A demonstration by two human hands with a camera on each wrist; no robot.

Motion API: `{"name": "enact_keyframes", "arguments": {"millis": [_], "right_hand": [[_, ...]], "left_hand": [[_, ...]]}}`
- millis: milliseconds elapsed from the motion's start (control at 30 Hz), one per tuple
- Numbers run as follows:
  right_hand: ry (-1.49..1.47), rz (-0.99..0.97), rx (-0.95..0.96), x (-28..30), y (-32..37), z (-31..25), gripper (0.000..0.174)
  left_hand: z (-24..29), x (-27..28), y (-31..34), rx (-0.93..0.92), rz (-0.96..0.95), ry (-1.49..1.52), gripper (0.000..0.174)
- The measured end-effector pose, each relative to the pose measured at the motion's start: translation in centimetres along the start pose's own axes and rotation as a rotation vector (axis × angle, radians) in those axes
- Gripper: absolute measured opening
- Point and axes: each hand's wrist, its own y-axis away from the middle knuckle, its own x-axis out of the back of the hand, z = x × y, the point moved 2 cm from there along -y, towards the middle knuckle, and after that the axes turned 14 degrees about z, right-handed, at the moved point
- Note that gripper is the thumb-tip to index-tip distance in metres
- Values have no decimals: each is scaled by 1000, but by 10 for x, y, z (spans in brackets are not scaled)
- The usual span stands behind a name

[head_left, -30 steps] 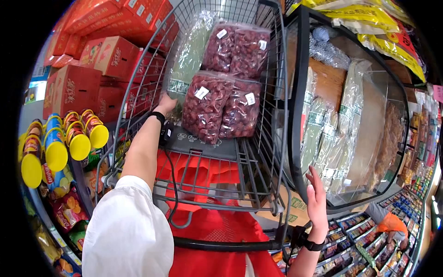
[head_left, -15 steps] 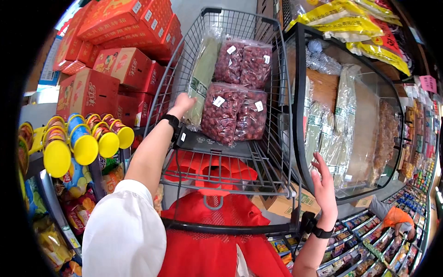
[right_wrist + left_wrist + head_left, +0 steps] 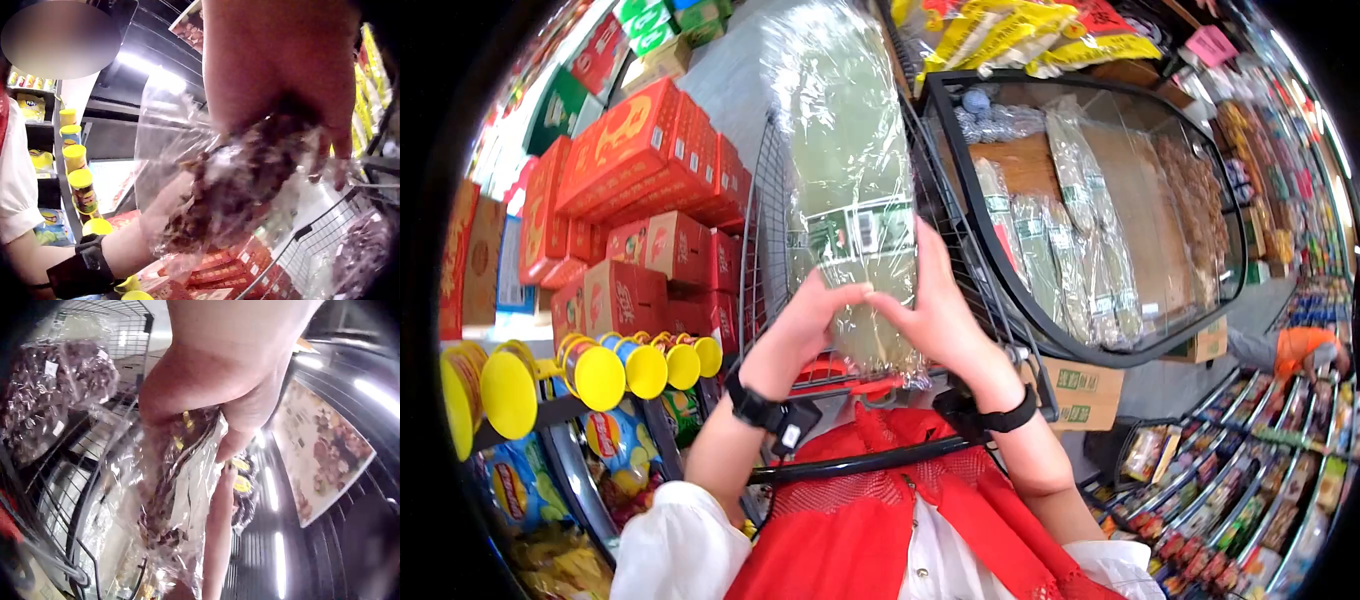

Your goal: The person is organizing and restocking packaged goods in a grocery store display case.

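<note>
In the head view, a long pale-green package [image 3: 850, 150] in clear plastic stands up in front of me, a green-and-white label band across its lower part. My left hand [image 3: 805, 325] grips its lower left side, and my right hand [image 3: 940, 315] holds the lower right, thumbs meeting across the front. Both wrist views show crinkled clear plastic with dark reddish-brown contents [image 3: 165, 506] in the grip of my left hand [image 3: 212, 369] and right hand [image 3: 281, 75]. Bags of dark red dates [image 3: 62, 375] lie in the wire cart [image 3: 765, 220], hidden behind the package in the head view.
Red cartons [image 3: 640, 150] are stacked left of the cart, above yellow-lidded tubes [image 3: 595, 375]. A black-rimmed clear bin [image 3: 960, 170] with similar wrapped packages stands right of it. The cart handle [image 3: 860, 460] crosses below my hands. A person in orange [image 3: 1300, 350] is farther right.
My left hand has lifted the pale-green package out of the cart toward me. My right hand has moved left from beside the bin and taken hold of it too.
</note>
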Motion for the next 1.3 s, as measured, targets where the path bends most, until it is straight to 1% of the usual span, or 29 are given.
{"name": "enact_keyframes", "arguments": {"millis": [33, 67, 100, 167, 200, 233, 267, 300, 367, 400, 433, 467, 500, 533, 567, 633, 700, 767, 800, 833, 900, 1033, 1100, 1133, 1167, 1200, 1233, 1267, 1300], "right_hand": [[-96, 34, -34, -2, 1, -10, 86], [-221, 19, -125, 0, 2, -16, 86], [-325, -46, -177, 0, 4, -18, 79], [-178, 24, -23, 0, 12, -20, 64], [-173, 40, -29, 0, 13, -21, 64], [-142, 22, -129, 0, 13, -20, 55], [-112, 3, -230, 0, 13, -18, 45], [-110, 13, -228, -1, 14, -15, 45], [-185, 95, -246, -1, 16, -11, 35], [-205, 102, -311, 4, 17, -7, 28], [-212, 103, -309, 10, 16, -4, 28], [-334, 162, -368, 15, 14, 4, 29], [-457, 220, -427, 18, 14, 13, 29], [-562, 273, -372, 10, 15, 29, 30], [-703, 283, -355, 25, 14, 24, 34], [-800, 246, -561, 67, 17, 40, 34], [-879, 323, -576, 108, 20, 64, 34], [-796, 389, -555, 130, 21, 63, 33], [-759, 364, -555, 127, 24, 72, 31], [-697, 394, -557, 128, 25, 67, 27], [-760, 379, -563, 137, 27, 70, 21], [-692, 350, -590, 197, 30, 102, 16], [-576, 279, -584, 201, 35, 108, 15], [-640, 297, -587, 206, 34, 95, 18], [-644, 286, -585, 209, 37, 97, 18], [-515, 253, -527, 211, 39, 100, 19], [-388, 221, -467, 212, 40, 99, 21], [-437, 259, -471, 212, 41, 95, 22], [-441, 247, -470, 210, 42, 95, 22]], "left_hand": [[4, -6, 13, -54, 26, 16, 42], [11, -7, 24, -112, -2, -109, 47], [10, -4, 32, -102, -18, -128, 47], [10, 2, 43, -128, -138, 227, 53], [8, 5, 43, -164, -106, 139, 56], [6, 4, 42, -156, -119, 130, 56], [4, 4, 40, -131, -23, 132, 56], [1, 6, 38, -114, 77, 139, 56], [-8, 8, 36, -87, 71, 178, 54], [-12, 6, 39, -141, 148, 142, 51], [-13, -1, 41, -196, 225, 107, 49], [-15, -7, 41, -205, 292, 135, 39], [-15, -14, 41, -209, 295, 130, 39], [-13, -20, 43, -248, 279, 98, 39], [-11, -29, 45, -285, 263, 65, 40], [-15, -72, 47, -343, 273, 70, 40], [-27, -103, 43, -337, 306, 39, 41], [-28, -107, 46, -362, 309, 47, 40], [-26, -102, 48, -380, 304, 43, 39], [-25, -95, 49, -383, 307, 49, 39], [-28, -99, 47, -386, 323, 17, 37], [-57, -173, 34, -397, 413, -82, 32], [-65, -194, 31, -424, 448, -188, 26], [-70, -201, 31, -395, 466, -184, 27], [-74, -207, 32, -366, 485, -180, 28], [-74, -213, 34, -369, 495, -177, 28], [-75, -220, 37, -281, 418, 22, 30], [-77, -224, 40, -193, 337, 221, 32], [-79, -222, 42, -197, 348, 225, 32]]}}
